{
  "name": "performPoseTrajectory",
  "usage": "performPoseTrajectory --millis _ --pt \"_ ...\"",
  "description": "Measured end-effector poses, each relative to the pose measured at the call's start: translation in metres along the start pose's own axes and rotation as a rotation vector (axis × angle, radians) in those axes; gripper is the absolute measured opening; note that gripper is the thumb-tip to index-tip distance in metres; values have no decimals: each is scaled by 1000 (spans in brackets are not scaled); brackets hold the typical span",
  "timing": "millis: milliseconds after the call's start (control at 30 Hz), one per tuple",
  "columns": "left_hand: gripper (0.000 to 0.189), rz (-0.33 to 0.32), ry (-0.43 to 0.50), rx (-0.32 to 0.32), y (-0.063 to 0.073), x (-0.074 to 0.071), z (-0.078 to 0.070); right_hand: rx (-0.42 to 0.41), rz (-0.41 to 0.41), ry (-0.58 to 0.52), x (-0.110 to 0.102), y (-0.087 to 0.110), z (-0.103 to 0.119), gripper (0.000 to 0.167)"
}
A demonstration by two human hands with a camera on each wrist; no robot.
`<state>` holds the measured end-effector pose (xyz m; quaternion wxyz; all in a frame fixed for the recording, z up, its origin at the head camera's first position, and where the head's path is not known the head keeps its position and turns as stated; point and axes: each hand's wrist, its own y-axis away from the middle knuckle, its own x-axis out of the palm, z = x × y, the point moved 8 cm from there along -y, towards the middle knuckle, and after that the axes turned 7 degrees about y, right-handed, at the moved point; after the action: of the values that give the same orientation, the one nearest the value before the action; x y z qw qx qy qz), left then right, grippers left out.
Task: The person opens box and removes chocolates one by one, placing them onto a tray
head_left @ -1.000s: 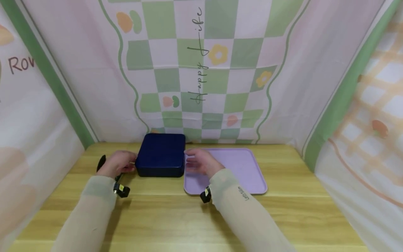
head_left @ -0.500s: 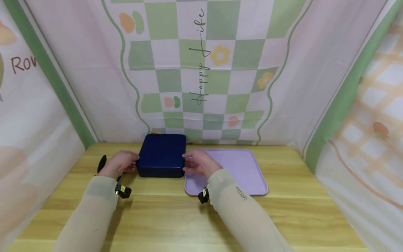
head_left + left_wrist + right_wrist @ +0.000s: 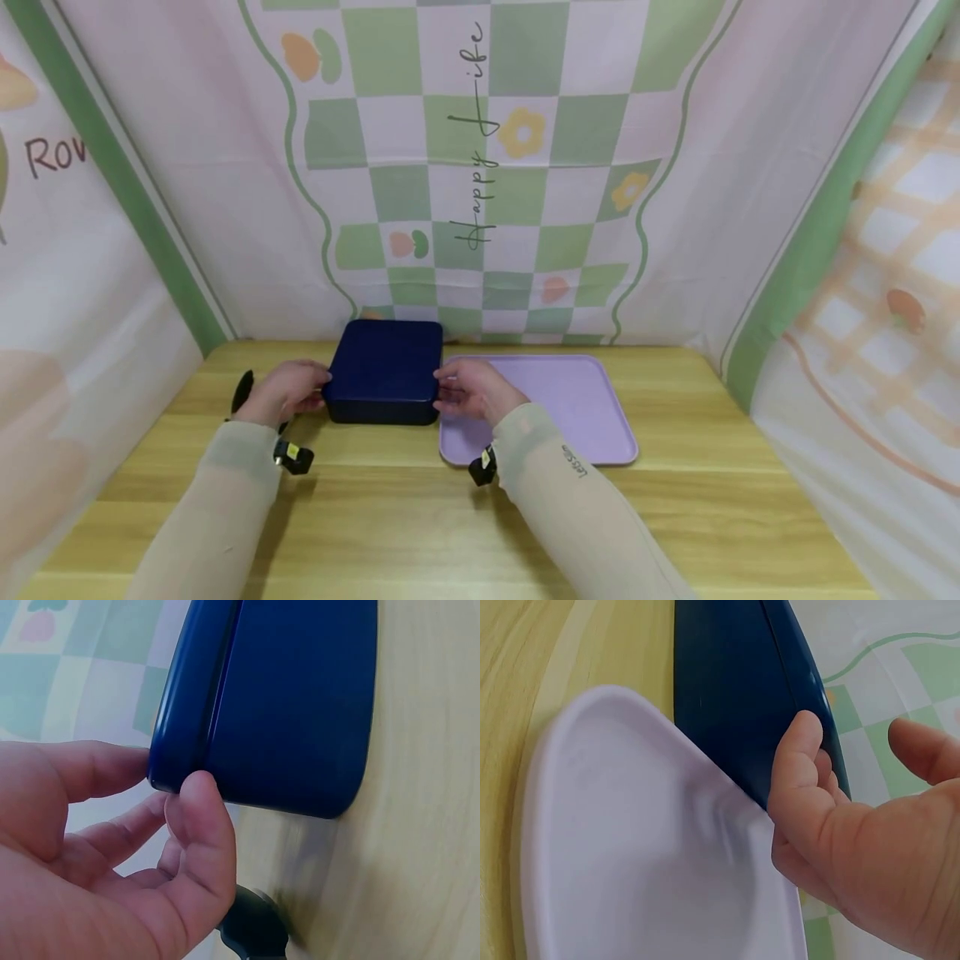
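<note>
A dark blue lidded box (image 3: pixel 386 362) stands at the back left of the table, its lid on and a seam running round its side. My left hand (image 3: pixel 288 390) grips the lid's left edge; in the left wrist view the thumb (image 3: pixel 112 769) is at the top edge and a curled finger (image 3: pixel 206 802) at the seam. On the opposite side my right hand (image 3: pixel 476 390) has bent fingers (image 3: pixel 799 754) against the box's side, while its thumb (image 3: pixel 922 750) stands apart from the lid in the right wrist view. What is inside the box is hidden.
Right of the box lies a light purple tray (image 3: pixel 577 408), partly under my right hand, its rim close against the box. A patterned cloth (image 3: pixel 517 192) hangs behind the wooden table (image 3: pixel 390 525), with more cloth on both sides.
My right hand has moved slightly left, bringing its fingers to the side of the box. My left hand has shifted a little at the lid's edge. The lid stays on.
</note>
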<state>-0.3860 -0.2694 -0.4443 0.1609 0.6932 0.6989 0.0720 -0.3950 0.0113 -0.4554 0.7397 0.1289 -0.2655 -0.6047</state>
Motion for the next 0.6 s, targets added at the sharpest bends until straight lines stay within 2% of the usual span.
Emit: performPoseTrajectory --millis 300,600 --pt "49 26 44 -49 3 2 2 12 18 -41 1 0 -2 18" --pt "47 24 42 -27 6 1 -2 16 4 -24 3 5 -1 16"
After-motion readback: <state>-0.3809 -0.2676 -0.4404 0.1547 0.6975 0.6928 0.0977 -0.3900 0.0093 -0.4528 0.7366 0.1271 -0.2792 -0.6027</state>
